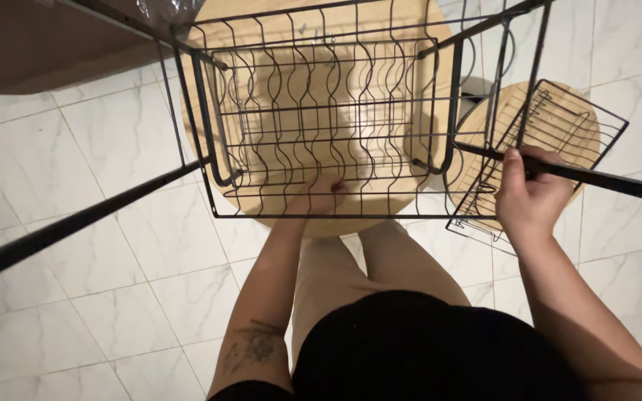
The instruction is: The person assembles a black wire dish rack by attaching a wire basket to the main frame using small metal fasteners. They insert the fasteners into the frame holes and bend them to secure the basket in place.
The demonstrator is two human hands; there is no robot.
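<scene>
1. Nearest, at 6 o'clock, the person's legs and dark shorts fill the bottom of the view, with both bare forearms reaching up and away over the pale marbled floor tiles (113, 297).
2. The left hand (319, 194), near centre, sits under the front edge of the black wire dish rack (313, 111); its fingers curl against the lowest wires, though the exact grip is partly hidden.
3. The right hand (530, 194), at 3 o'clock, is closed in a fist around a black metal bar (603, 178) of the rack's frame.
4. Beyond that hand, a smaller wire basket (559, 134) lies over a round wooden stool (581, 111).
5. Farthest, at 12 o'clock, the rack hangs above a larger round wooden table (224, 186).
</scene>
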